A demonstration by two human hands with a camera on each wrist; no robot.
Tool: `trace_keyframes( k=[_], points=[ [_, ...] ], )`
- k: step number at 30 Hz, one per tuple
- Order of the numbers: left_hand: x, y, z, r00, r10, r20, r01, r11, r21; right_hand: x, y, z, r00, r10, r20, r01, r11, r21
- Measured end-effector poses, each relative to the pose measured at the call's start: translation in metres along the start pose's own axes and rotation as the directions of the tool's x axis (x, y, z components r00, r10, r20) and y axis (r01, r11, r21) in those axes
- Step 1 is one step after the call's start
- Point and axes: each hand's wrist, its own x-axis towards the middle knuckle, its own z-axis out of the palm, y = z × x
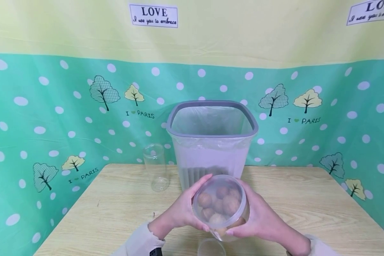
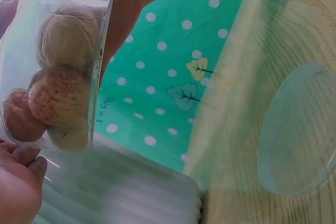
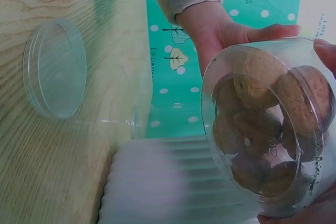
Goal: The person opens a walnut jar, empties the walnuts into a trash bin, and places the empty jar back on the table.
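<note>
Left hand [image 1: 186, 210] and right hand [image 1: 260, 215] clasp the walnut jar [image 1: 210, 185] above the table [image 1: 115, 201]. Loosen either grip, and its smooth sides could slip!

Brown walnuts [image 1: 231, 205] fill a clear jar [image 1: 222, 180]. A purple-grey rim [image 1: 212, 136] tops the whitish bin [image 1: 211, 156]. White dots pattern the green cloth [image 1: 83, 129]; tan grain streaks the tabletop [image 1: 115, 206].

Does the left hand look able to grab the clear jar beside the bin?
Probably not: the left hand and right hand hold the container of walnuts; otherwise, the way to the clear jar looks free.
</note>
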Motion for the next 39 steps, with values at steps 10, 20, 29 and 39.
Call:
trace_keyframes(
  k=[10,20,29,39],
  points=[
    [-0.0003,-0.0017,0.0012,1.000,0.011,0.007,-0.011,1.000,-0.002,-0.0019,0.0025,0.0015,1.000,0.003,-0.007,-0.003,0.999,0.047],
    [-0.0012,0.0030,0.0034,1.000,0.009,-0.009,-0.009,1.000,0.014,-0.0028,0.0038,0.0017,1.000,-0.017,-0.025,0.017,0.999,0.033],
    [-0.0042,0.0023,0.0052,1.000,0.012,0.003,-0.012,0.999,0.030,-0.0061,0.0062,0.0043,1.000,-0.017,-0.021,0.019,0.998,0.058],
    [-0.0044,0.0021,0.0069,0.999,-0.027,-0.023,0.027,1.000,0.009,-0.0060,0.0070,0.0063,1.000,0.005,-0.031,-0.003,0.998,0.061]
  ],
)
